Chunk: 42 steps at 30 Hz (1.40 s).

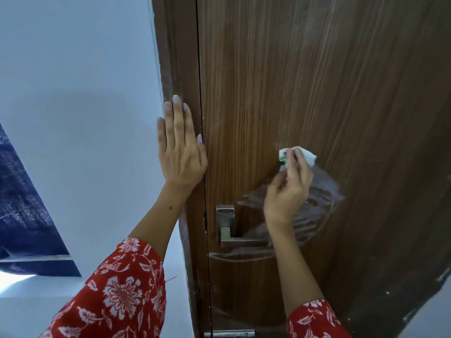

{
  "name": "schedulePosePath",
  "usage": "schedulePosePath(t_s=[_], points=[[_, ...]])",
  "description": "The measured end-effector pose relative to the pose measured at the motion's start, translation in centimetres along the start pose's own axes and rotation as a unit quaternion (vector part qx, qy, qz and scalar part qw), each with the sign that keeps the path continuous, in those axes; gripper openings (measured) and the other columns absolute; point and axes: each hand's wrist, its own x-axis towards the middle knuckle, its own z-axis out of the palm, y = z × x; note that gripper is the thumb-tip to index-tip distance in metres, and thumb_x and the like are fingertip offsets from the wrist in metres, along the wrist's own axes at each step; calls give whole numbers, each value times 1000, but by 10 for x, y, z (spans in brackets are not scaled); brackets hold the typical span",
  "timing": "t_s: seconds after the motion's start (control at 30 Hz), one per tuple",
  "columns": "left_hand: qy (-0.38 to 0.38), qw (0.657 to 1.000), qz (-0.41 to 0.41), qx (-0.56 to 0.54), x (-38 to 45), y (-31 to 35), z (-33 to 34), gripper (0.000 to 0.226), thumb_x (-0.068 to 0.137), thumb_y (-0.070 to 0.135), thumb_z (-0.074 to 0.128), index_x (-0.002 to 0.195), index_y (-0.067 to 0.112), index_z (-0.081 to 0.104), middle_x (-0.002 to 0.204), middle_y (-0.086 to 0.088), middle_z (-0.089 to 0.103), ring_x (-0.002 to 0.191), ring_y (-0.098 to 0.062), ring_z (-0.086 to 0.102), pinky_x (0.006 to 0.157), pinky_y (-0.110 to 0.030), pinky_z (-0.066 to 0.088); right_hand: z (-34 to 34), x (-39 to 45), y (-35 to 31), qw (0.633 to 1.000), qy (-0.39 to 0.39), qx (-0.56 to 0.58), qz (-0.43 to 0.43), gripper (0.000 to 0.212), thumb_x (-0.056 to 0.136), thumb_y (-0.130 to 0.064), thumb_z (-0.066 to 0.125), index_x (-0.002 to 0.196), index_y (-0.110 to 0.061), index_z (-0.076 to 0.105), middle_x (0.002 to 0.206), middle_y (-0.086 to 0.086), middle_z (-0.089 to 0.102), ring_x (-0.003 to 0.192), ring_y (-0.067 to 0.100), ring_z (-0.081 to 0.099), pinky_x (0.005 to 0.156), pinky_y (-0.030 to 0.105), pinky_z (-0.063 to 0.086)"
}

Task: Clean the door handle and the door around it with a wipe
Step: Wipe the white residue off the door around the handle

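Observation:
A brown wood-grain door fills the right half of the view. Its metal lever handle sits low on the door, near the left edge. My right hand is shut on a crumpled white wipe and presses it against the door, up and to the right of the handle. Wet streaks cover the door around and below that hand. My left hand lies flat with its fingers together on the brown door frame, above and left of the handle, holding nothing.
A white wall stands left of the frame. A dark blue patterned cloth hangs at the far left edge. A metal fitting shows at the bottom of the door. Both my sleeves are red with white flowers.

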Motion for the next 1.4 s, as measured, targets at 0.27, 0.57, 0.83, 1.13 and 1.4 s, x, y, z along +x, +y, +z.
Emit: schedulePosePath(t_s=[0.27,0.57,0.83,1.13,1.4], points=[[-5,1000,-4,-2,1,1,-2,53,95,18,37,144,-3,28,150,-22,30,142,-34,22,118,-43,17,-10,2,10,999,35,37,15,25,86,2,61,110,3,66,112,18,62,106,22,59,94,13,43],[-3,1000,-2,3,-1,0,0,54,96,18,35,144,-3,27,151,-21,29,142,-33,21,118,-43,16,-17,13,15,998,57,38,18,20,87,-2,62,106,3,68,108,14,63,100,24,62,90,9,43],[-9,1000,-5,-11,0,0,-2,53,95,18,36,144,-3,30,151,-21,30,142,-33,21,118,-43,18,-8,23,-5,998,-14,22,-55,24,89,-1,58,112,1,65,114,13,61,106,21,57,95,12,41],[-10,1000,-4,-21,-1,-1,-2,54,95,18,37,144,-3,30,151,-21,29,143,-32,19,118,-44,19,-4,23,-15,996,-56,34,-57,25,88,-4,62,112,-2,65,111,11,61,101,17,59,89,14,46],[-6,1000,-4,-27,-1,-1,-2,53,96,18,36,144,-3,29,151,-21,29,142,-33,20,118,-44,19,-13,13,-8,999,-18,-26,6,22,76,-9,74,98,-10,70,96,8,56,88,12,50,80,14,44]])
